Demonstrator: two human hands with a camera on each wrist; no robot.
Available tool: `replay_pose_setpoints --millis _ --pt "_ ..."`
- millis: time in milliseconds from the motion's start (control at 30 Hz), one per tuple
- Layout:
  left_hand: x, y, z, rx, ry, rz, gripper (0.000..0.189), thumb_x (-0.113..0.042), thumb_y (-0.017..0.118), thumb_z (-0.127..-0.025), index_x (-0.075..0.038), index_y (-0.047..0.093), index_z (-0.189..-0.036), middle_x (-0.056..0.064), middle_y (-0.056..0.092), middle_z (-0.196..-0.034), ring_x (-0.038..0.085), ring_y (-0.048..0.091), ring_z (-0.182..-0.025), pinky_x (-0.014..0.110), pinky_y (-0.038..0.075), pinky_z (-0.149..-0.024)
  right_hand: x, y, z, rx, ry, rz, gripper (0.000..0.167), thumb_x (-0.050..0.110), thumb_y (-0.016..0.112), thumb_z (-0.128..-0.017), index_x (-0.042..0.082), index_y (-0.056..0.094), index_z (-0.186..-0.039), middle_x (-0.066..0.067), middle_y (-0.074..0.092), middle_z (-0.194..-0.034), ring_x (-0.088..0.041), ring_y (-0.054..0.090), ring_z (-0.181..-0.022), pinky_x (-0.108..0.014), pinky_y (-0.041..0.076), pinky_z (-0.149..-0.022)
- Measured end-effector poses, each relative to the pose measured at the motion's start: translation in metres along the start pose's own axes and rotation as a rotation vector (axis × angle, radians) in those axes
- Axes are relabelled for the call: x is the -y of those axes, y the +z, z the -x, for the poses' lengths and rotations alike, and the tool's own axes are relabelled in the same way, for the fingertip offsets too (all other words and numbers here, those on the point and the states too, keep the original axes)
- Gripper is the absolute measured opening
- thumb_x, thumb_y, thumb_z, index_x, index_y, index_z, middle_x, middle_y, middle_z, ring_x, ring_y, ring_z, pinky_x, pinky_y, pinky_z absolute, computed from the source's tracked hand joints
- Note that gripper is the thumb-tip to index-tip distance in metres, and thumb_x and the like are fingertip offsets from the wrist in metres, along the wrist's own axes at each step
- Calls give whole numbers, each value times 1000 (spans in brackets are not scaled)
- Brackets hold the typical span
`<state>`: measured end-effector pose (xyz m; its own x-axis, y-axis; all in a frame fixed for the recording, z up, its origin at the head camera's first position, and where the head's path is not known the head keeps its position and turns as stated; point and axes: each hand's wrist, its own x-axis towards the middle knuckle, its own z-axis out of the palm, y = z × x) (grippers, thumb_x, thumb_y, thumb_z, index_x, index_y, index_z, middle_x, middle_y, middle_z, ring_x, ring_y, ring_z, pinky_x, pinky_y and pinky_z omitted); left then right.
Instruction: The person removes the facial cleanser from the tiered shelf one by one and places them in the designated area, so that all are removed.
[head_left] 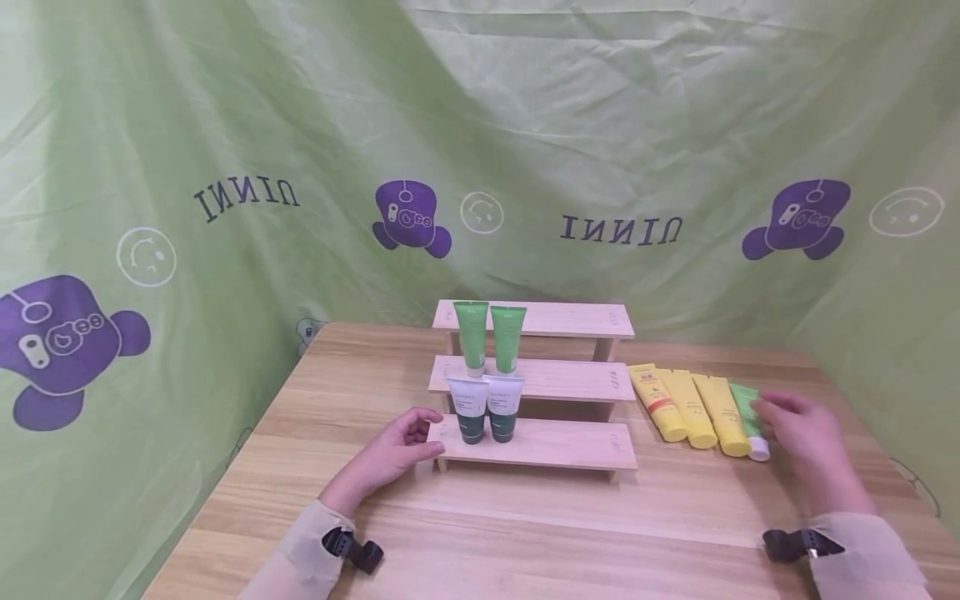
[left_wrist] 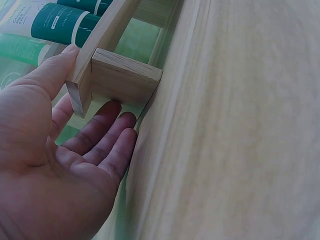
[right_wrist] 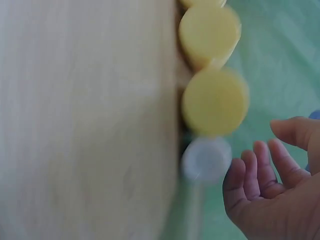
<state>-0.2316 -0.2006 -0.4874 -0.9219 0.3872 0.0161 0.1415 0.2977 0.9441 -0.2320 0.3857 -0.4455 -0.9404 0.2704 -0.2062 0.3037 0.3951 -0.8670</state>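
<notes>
A three-step wooden stand [head_left: 540,450] is on the table. My left hand [head_left: 393,454] grips the left end of its lowest step; in the left wrist view the thumb [left_wrist: 60,67] rests on the board's edge and the other fingers curl below it by the leg. Two white-and-dark-green tubes [head_left: 470,412] stand upright on that step, and two green tubes [head_left: 472,337] on the middle one. At the right, my right hand [head_left: 806,437] is beside a lying green tube with a white cap [right_wrist: 206,160], its fingers loosely bent with nothing in them.
Three yellow tubes [head_left: 692,408] lie side by side between the stand and the green tube. The top step [head_left: 555,318] of the stand rises at the back. A green printed cloth [head_left: 525,125] hangs behind and beside the wooden table [head_left: 525,542].
</notes>
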Motion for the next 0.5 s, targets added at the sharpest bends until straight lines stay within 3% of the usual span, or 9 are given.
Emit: replay_pose_setpoints --millis 133,233,500 --pt "-1 1 -1 0 -6 -23 46 -13 71 -90 -2 50 -129 13 59 -107 25 59 -99 28 52 -83 16 17 11 -13 -164 28 66 42 63 -95 -2 44 -141 10 58 -108 -10 60 -90 -28 54 -73" --pt "-1 0 -1 -2 -5 -34 45 -10 70 -90 1 50 -128 15 59 -107 27 59 -99 27 51 -83 31 34 18 -22 -291 41 57 35 64 -96 -6 50 -133 21 60 -98 -4 62 -86 -26 56 -71" --pt "-1 1 -1 1 -3 -17 46 -15 72 -89 -2 51 -129 13 59 -109 25 59 -100 28 52 -85 65 80 36 0 -424 41 43 28 66 -95 -4 58 -124 -7 66 -105 -4 61 -85 -23 54 -71"
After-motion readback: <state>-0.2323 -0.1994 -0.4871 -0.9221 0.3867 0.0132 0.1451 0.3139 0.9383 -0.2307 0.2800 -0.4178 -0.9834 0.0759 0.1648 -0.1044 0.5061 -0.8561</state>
